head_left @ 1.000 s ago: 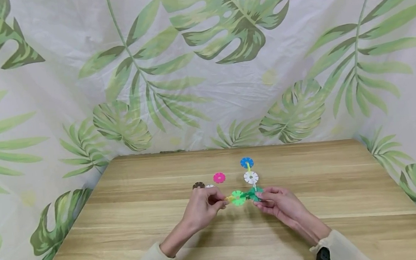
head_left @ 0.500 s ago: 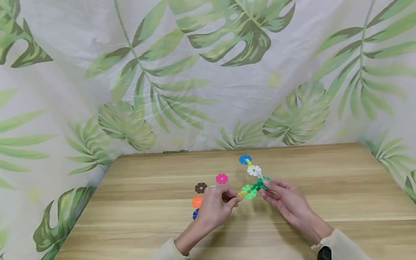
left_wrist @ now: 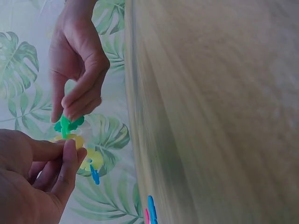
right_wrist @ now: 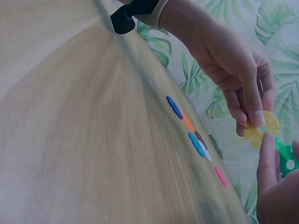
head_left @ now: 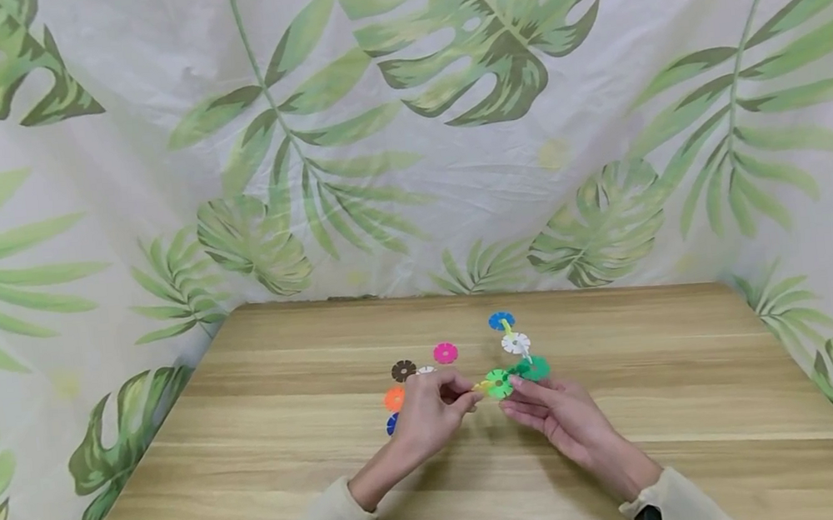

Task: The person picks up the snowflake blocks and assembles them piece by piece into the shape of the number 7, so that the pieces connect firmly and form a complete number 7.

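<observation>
A chain of slotted plastic snowflake discs is held up over the table between two hands. My left hand (head_left: 435, 413) pinches a yellow disc (right_wrist: 257, 134) at the chain's near end between thumb and fingers. Joined to it is a light green disc (head_left: 499, 383), whose right edge my right hand (head_left: 571, 421) pinches. Beyond the right fingertips come a dark green disc (head_left: 537, 367), a white disc (head_left: 516, 343), a thin edge-on yellow disc (head_left: 508, 328) and a blue disc (head_left: 501, 320) at the far end. In the left wrist view, the left fingers partly cover the yellow disc.
Loose discs lie on the wooden table (head_left: 253, 443) behind and left of the left hand: pink (head_left: 445, 353), brown (head_left: 404, 370), white (head_left: 425, 370), orange (head_left: 395, 398) and dark blue (head_left: 392, 424). The right wrist view also shows a lighter blue disc (right_wrist: 196, 144). A leaf-patterned cloth (head_left: 452, 164) hangs behind.
Both hands and the chain have shifted right in the head view. The right fingers have moved from the dark green disc to the light green one. The left hand keeps its pinch on the yellow disc.
</observation>
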A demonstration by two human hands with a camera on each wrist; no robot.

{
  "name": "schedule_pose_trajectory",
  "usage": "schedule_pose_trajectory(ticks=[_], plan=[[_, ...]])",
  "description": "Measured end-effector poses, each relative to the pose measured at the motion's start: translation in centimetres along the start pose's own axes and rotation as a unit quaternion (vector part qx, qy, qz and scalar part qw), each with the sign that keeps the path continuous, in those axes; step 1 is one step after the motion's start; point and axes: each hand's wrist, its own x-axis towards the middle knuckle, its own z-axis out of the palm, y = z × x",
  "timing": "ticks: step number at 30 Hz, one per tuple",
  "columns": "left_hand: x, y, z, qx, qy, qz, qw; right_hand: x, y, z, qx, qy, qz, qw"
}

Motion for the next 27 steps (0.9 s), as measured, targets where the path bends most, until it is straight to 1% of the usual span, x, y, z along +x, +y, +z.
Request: schedule_pose_trajectory(ticks=[2,4,10,12,14,17,19,22,27], plan=[[0.0,0.0,-0.1,0.002,-0.001,0.000,1.0000,-0.2,0.1,0.1,0.005,-0.015,0.008,0.9998],[-0.1,0.1,-0.1,0.008,-0.006,0.003,0.9999,-0.3,0.1,0.2,0.013,-0.018,0.014,0.9997],[-0.4,-0.1,-0.2,0.020,-0.023,0.023,0.9993,-0.5,0.4,0.3,0.016,-0.006,0.015,0.9997],[-0.4,-0.1,-0.3,0.017,-0.034,0.024,0.9990,-0.5,0.4,0.3,0.010,-0.005,0.015,0.9998],[-0.4,-0.2,-0.5,0.013,-0.055,0.014,0.9983,-0.5,0.3,0.1,0.004,-0.007,0.013,0.9999],[-0.4,-0.5,-1.3,0.016,-0.085,-0.012,0.9962,-0.5,0.1,-0.3,-0.006,-0.007,0.008,0.9999],[-0.5,-0.9,-2.0,0.026,-0.100,-0.029,0.9942,-0.5,-0.1,-0.7,-0.010,-0.007,0.004,0.9999],[-0.6,-1.8,-3.4,0.048,-0.111,-0.044,0.9917,-0.5,-0.6,-1.2,-0.005,-0.003,-0.001,1.0000],[-1.1,-3.4,-5.3,0.100,-0.114,-0.051,0.9872,-0.5,-1.3,-2.0,0.017,0.013,-0.010,0.9997]])
